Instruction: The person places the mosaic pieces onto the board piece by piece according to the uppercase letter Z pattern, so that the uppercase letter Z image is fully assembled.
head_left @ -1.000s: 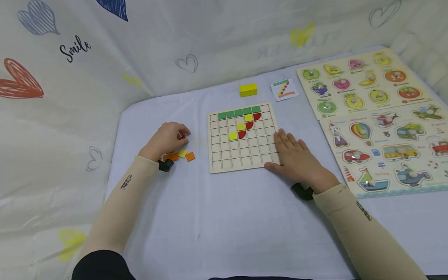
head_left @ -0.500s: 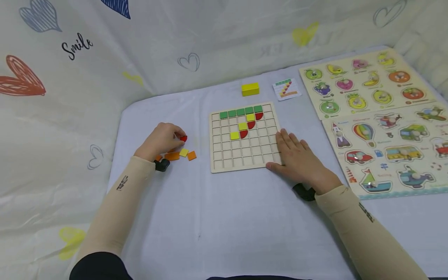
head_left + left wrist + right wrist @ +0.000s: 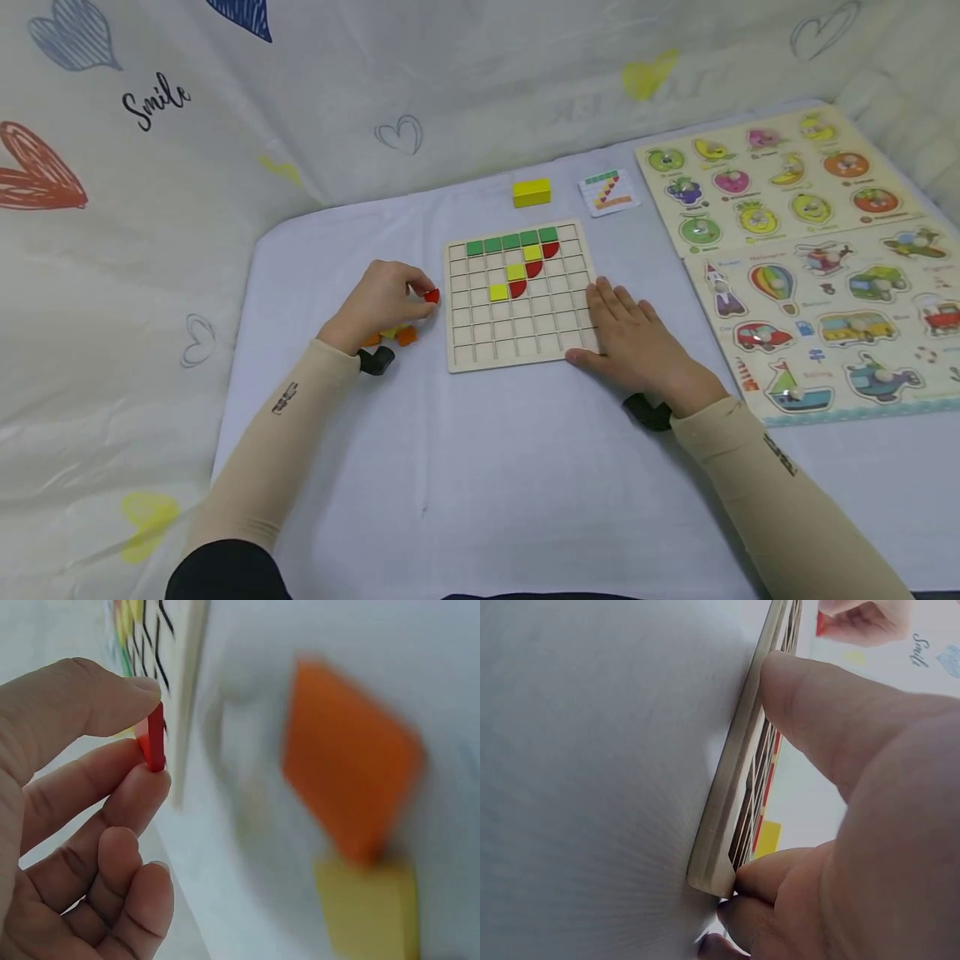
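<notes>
From my end: red piece (image 3: 432, 296) was at the fingertips of the left hand (image 3: 382, 296), pinched between thumb and fingers, edge-on in the left wrist feed. It was just left of the grid board (image 3: 487, 333), apart from it. Right hand (image 3: 633, 346) lay released, fingers extended at the board's right edge, thumb on its near edge.

Writing: I read "Smile" on the wall sheet (image 3: 330, 67); captions on the fruit board (image 3: 783, 179) and vehicle board (image 3: 825, 308), far right, were too small.

Orange and yellow loose tiles (image 3: 407, 336) lay partly hidden by the left hand. Green, yellow and red tiles (image 3: 516, 272) sat on the board. Beyond it on the tabletop (image 3: 487, 467): yellow block (image 3: 532, 193), pattern card (image 3: 609, 193).
</notes>
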The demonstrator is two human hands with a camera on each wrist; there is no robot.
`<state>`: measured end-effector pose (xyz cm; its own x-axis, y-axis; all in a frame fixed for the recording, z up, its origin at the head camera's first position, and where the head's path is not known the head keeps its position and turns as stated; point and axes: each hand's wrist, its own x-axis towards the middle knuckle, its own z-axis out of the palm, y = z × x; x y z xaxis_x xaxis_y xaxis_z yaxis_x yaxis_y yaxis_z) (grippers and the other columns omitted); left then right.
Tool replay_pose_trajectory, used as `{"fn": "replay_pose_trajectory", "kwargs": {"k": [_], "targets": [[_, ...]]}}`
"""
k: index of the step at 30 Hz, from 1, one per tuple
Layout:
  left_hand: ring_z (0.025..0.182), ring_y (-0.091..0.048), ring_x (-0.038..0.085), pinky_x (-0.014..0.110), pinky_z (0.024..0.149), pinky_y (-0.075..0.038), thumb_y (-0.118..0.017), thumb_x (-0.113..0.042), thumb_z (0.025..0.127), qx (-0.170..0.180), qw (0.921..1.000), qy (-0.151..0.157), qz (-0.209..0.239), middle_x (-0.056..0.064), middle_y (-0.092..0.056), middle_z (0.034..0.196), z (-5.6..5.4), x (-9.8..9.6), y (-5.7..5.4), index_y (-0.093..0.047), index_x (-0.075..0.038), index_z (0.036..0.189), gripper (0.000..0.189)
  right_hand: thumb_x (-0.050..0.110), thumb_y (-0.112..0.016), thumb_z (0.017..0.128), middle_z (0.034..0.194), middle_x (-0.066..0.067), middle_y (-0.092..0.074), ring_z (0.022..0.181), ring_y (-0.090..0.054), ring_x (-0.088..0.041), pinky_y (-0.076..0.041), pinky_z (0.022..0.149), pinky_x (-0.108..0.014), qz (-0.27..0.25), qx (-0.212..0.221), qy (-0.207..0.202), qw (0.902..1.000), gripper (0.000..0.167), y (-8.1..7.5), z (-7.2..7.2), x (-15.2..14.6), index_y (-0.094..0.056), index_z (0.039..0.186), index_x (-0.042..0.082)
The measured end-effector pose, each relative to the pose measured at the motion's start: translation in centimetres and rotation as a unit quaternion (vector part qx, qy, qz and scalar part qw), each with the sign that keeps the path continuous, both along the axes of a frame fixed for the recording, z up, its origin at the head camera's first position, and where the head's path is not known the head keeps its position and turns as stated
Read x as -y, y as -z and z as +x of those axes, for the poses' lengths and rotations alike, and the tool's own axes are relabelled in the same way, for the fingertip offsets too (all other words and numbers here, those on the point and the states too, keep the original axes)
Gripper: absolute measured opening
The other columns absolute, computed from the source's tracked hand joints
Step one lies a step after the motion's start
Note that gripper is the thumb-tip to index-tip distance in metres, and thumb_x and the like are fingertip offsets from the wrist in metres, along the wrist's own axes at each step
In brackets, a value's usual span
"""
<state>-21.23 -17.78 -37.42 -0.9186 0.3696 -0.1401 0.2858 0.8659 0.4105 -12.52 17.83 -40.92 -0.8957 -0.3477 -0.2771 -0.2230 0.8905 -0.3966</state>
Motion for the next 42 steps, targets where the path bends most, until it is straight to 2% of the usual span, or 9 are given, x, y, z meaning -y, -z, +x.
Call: {"fn": "replay_pose_trajectory", "kwargs": {"k": [5, 9, 15, 21, 28, 32, 37, 42], "targets": [[0.083, -0.061, 0.018, 0.029, 0.074, -0.050, -0.080, -0.023, 0.087, 0.009, 0.9983, 0.054, 0.018, -0.002, -0.077, 0.094, 0.5, -3.6, 0.2, -0.082, -0.015, 0.104, 0.019, 0.050, -0.060, 0.101, 0.173, -0.026, 0.000, 0.160, -0.004, -0.051, -0.008, 0.127, -0.070, 0.002, -0.002, 0.002, 1.0000, 0.101, -0.2, 0.1, -0.2, -0.005, 0.163, -0.007], [0.087, -0.063, 0.017, 0.029, 0.079, -0.052, -0.080, -0.022, 0.088, 0.000, 0.9959, 0.090, 0.014, -0.003, -0.078, 0.092, 0.6, -5.5, 0.6, -0.082, -0.014, 0.102, 0.017, 0.050, -0.060, 0.101, 0.173, -0.026, 0.000, 0.160, -0.004, -0.050, -0.007, 0.127, -0.070, -0.003, -0.002, 0.002, 1.0000, 0.100, -0.2, 0.1, -0.1, -0.005, 0.164, -0.006], [0.090, -0.067, 0.016, 0.030, 0.084, -0.056, -0.082, -0.022, 0.088, -0.025, 0.9912, 0.130, 0.004, -0.001, -0.080, 0.096, 0.5, -7.3, 1.3, -0.083, -0.011, 0.104, 0.020, 0.049, -0.062, 0.101, 0.173, -0.025, 0.000, 0.160, -0.004, -0.050, -0.007, 0.127, -0.069, -0.006, -0.002, 0.001, 1.0000, 0.101, 0.0, 0.0, 0.1, -0.005, 0.164, -0.006], [0.093, -0.071, 0.017, 0.033, 0.088, -0.055, -0.083, -0.021, 0.088, -0.042, 0.9866, 0.158, 0.005, 0.002, -0.082, 0.099, 0.4, -7.9, 1.6, -0.084, -0.011, 0.105, 0.020, 0.050, -0.061, 0.101, 0.174, -0.025, -0.001, 0.161, -0.004, -0.049, -0.008, 0.127, -0.069, -0.004, -0.003, -0.001, 1.0000, 0.101, 0.0, 0.0, 0.1, -0.005, 0.164, -0.006], [0.095, -0.070, 0.017, 0.033, 0.090, -0.054, -0.084, -0.023, 0.088, -0.040, 0.9873, 0.154, 0.005, 0.001, -0.082, 0.101, 0.3, -8.0, 1.7, -0.084, -0.011, 0.107, 0.022, 0.051, -0.061, 0.100, 0.173, -0.027, -0.003, 0.160, -0.007, -0.051, -0.009, 0.127, -0.070, -0.004, -0.009, -0.002, 0.9999, 0.101, -0.1, 0.1, 0.0, -0.006, 0.163, -0.006], [0.095, -0.068, 0.017, 0.033, 0.089, -0.054, -0.084, -0.027, 0.088, -0.025, 0.9910, 0.131, 0.008, 0.000, -0.081, 0.101, 0.3, -7.2, 1.7, -0.083, -0.011, 0.108, 0.026, 0.051, -0.061, 0.100, 0.173, -0.027, -0.003, 0.160, -0.007, -0.051, -0.010, 0.127, -0.070, -0.003, -0.007, -0.003, 1.0000, 0.101, -0.2, 0.1, 0.1, -0.006, 0.163, -0.007], [0.095, -0.064, 0.018, 0.035, 0.089, -0.052, -0.082, -0.030, 0.090, -0.012, 0.9967, 0.081, 0.002, -0.002, -0.078, 0.100, 0.5, -5.0, 1.3, -0.081, -0.013, 0.111, 0.027, 0.051, -0.061, 0.101, 0.173, -0.026, -0.001, 0.160, -0.005, -0.050, -0.009, 0.127, -0.070, 0.003, -0.003, 0.000, 1.0000, 0.102, -0.1, -0.1, 0.1, -0.005, 0.163, -0.006], [0.097, -0.064, 0.020, 0.037, 0.092, -0.052, -0.081, -0.029, 0.089, -0.008, 0.9990, 0.043, -0.006, -0.001, -0.077, 0.103, 1.0, -1.8, 1.2, -0.081, -0.014, 0.111, 0.026, 0.051, -0.060, 0.101, 0.173, -0.026, 0.001, 0.160, -0.004, -0.050, -0.007, 0.127, -0.070, 0.004, 0.002, 0.000, 1.0000, 0.102, 0.0, -0.2, 0.1, -0.004, 0.164, -0.006]]}}
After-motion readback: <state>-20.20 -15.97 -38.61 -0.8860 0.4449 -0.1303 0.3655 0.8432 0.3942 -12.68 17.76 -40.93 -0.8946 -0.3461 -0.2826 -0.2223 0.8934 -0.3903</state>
